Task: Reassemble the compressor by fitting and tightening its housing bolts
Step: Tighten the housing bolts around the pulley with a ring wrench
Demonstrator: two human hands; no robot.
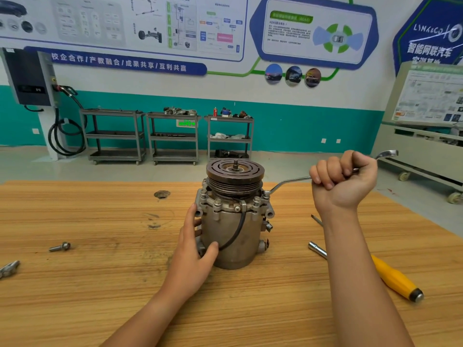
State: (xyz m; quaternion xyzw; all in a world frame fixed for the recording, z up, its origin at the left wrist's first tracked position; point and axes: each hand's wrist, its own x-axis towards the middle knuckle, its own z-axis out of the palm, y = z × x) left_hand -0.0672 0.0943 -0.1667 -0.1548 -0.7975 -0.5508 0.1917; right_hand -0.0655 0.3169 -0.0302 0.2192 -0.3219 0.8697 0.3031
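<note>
A grey metal compressor stands upright on the wooden table, its grooved pulley on top. Several housing bolts sit in the flange below the pulley. My left hand grips the left side of the housing, thumb across the front by a black cable. My right hand is a fist round the shank of an offset ring spanner, whose far end sits on a bolt at the flange's right side.
A loose bolt lies at the left, a metal part at the left edge. A yellow-handled socket driver and a screwdriver tip lie right of the compressor. Metal trolleys stand by the far wall.
</note>
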